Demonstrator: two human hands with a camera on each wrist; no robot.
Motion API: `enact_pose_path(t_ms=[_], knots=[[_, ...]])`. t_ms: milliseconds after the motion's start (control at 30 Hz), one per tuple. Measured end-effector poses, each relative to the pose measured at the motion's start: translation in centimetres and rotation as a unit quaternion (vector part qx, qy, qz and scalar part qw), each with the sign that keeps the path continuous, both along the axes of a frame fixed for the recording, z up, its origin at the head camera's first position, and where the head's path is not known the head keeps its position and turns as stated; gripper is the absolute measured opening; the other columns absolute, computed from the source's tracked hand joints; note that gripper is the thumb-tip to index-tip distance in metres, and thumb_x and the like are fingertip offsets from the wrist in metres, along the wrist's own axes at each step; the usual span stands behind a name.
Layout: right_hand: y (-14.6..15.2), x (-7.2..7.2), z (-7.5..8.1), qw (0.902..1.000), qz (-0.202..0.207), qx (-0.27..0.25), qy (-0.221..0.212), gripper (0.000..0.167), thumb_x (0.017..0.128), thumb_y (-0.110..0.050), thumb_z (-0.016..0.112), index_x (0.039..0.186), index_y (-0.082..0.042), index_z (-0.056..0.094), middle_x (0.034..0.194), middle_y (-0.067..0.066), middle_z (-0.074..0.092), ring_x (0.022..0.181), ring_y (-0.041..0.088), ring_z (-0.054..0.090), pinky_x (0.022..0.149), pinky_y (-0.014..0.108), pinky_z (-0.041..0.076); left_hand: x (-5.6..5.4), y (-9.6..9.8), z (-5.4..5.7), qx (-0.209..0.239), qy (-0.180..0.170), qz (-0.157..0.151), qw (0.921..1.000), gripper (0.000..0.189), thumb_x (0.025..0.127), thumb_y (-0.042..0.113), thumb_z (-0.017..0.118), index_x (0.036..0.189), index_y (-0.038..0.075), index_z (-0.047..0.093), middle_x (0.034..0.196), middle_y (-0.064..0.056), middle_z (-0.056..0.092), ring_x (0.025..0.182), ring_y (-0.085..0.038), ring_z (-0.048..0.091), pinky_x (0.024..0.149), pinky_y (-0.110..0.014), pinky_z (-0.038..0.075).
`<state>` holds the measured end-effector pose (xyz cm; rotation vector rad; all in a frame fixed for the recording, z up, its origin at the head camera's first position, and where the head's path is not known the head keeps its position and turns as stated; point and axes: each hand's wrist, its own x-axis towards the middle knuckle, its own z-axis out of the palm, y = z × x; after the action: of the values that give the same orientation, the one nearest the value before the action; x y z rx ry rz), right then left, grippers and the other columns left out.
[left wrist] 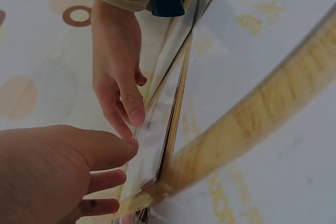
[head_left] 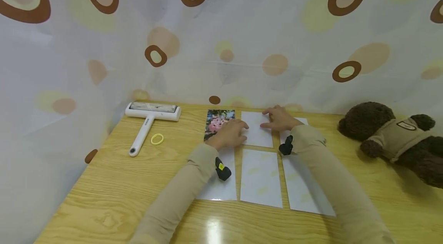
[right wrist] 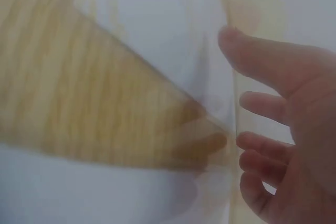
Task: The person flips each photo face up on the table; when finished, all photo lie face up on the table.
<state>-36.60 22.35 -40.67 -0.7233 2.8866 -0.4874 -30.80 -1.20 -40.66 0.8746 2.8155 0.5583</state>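
A white card with its blank back up (head_left: 255, 136) lies in the back row, between my two hands. Over its left edge, my left hand (head_left: 228, 133) has its thumb and fingers spread, holding nothing. My right hand (head_left: 278, 118) hovers at the card's right side, thumb and fingers apart; whether the fingertips touch it I cannot tell. Left of the card, a photo of pink flowers (head_left: 216, 122) lies face up, partly covered by my left hand. In the right wrist view, the right hand (right wrist: 299, 114) shows loosely bent fingers with a gap to the thumb.
In the front row lie a left white card (head_left: 225, 192), a middle one (head_left: 260, 178) and a right one (head_left: 304, 190), partly under my sleeves. A lint roller (head_left: 152, 115) and yellow ring (head_left: 157, 139) lie left. A brown teddy bear (head_left: 391, 132) lies right.
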Motion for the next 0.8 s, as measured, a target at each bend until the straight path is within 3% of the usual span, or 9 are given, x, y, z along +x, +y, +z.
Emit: enact_pose_path(t_ms=[100, 200, 467, 633, 800], knots=[[-0.2, -0.1, 0.0, 0.9997, -0.01, 0.017, -0.016, 0.072, 0.087, -0.04, 0.069, 0.14, 0.002, 0.044, 0.139, 0.034, 0.036, 0.126, 0.052, 0.031, 0.102, 0.063, 0.032, 0.0, 0.3, -0.2, -0.026, 0.01, 0.013, 0.9995, 0.039, 0.092, 0.024, 0.061, 0.13, 0.013, 0.058, 0.141, -0.004, 0.052, 0.136, -0.025, 0.04, 0.118, -0.048, 0.016], [-0.4, -0.2, 0.2, 0.9994, -0.003, 0.029, -0.018, 0.08, 0.085, -0.042, 0.071, 0.143, 0.003, 0.039, 0.143, 0.034, 0.032, 0.128, 0.052, 0.028, 0.103, 0.064, 0.03, 0.1, 0.6, -0.2, -0.053, 0.023, 0.017, 0.9981, 0.043, 0.09, 0.027, 0.063, 0.131, 0.014, 0.059, 0.141, -0.003, 0.053, 0.136, -0.026, 0.041, 0.119, -0.052, 0.006], [-0.7, -0.8, 0.8, 0.9989, 0.001, 0.047, -0.007, 0.083, 0.08, -0.042, 0.076, 0.139, 0.007, 0.042, 0.137, 0.032, 0.043, 0.124, 0.051, 0.036, 0.103, 0.06, 0.032, 0.3, 1.4, 0.0, -0.089, 0.04, 0.036, 0.9945, 0.045, 0.09, 0.034, 0.065, 0.13, 0.014, 0.06, 0.141, -0.002, 0.053, 0.134, -0.028, 0.041, 0.117, -0.056, 0.01], [-0.9, -1.4, 0.7, 0.9993, -0.018, 0.027, -0.02, 0.091, 0.073, -0.039, 0.083, 0.138, 0.009, 0.042, 0.131, 0.038, 0.038, 0.12, 0.049, 0.04, 0.1, 0.058, 0.04, 0.4, 1.6, -0.4, -0.054, 0.041, 0.048, 0.9965, 0.048, 0.088, 0.031, 0.07, 0.131, 0.015, 0.058, 0.141, -0.005, 0.051, 0.134, -0.028, 0.04, 0.114, -0.052, 0.019], [-1.2, -1.3, 0.9, 0.9988, -0.045, -0.011, -0.014, 0.089, 0.069, -0.029, 0.087, 0.131, 0.014, 0.04, 0.126, 0.037, 0.031, 0.111, 0.044, 0.041, 0.094, 0.055, 0.044, 0.4, 1.6, -0.5, 0.012, 0.043, 0.089, 0.9951, 0.074, 0.079, 0.029, 0.079, 0.14, 0.005, 0.044, 0.143, -0.014, 0.047, 0.134, -0.031, 0.04, 0.112, -0.042, 0.031]])
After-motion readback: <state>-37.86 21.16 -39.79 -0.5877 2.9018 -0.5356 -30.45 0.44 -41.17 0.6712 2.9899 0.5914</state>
